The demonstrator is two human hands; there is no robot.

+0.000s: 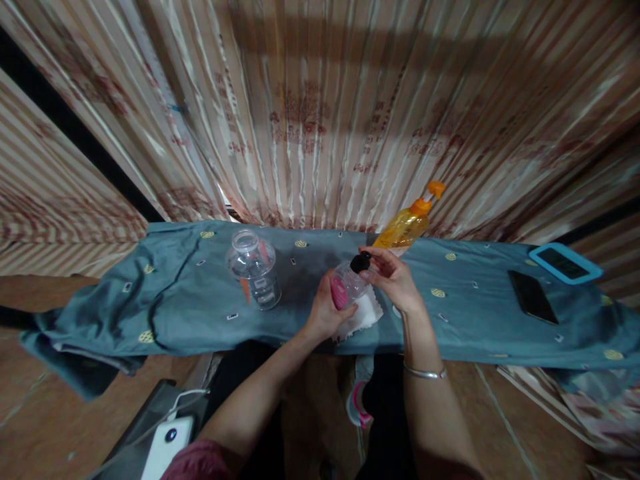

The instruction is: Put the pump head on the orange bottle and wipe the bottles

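Note:
A clear bottle (353, 280) with a pink label and a black cap (361, 262) is tilted slightly in front of me. My left hand (327, 310) is wrapped round its body, thumb toward the near side. With closed fingers, my right hand (393, 277) grips the black cap from the right. A white cloth or tissue (365, 315) with a scalloped edge lies beneath the bottle. Left of my hands stands a larger clear bottle (263, 283) with an uncapped mouth. Just beyond my right hand is a spray bottle (404, 227) of yellow liquid with an orange trigger.
A dark patterned cloth (190, 313) covers the narrow table. On its right side lie a black phone (533, 297) and a blue-framed digital timer (565, 263). Striped curtains (310, 133) hang behind. A white power bank (167, 450) with a cable sits low at left.

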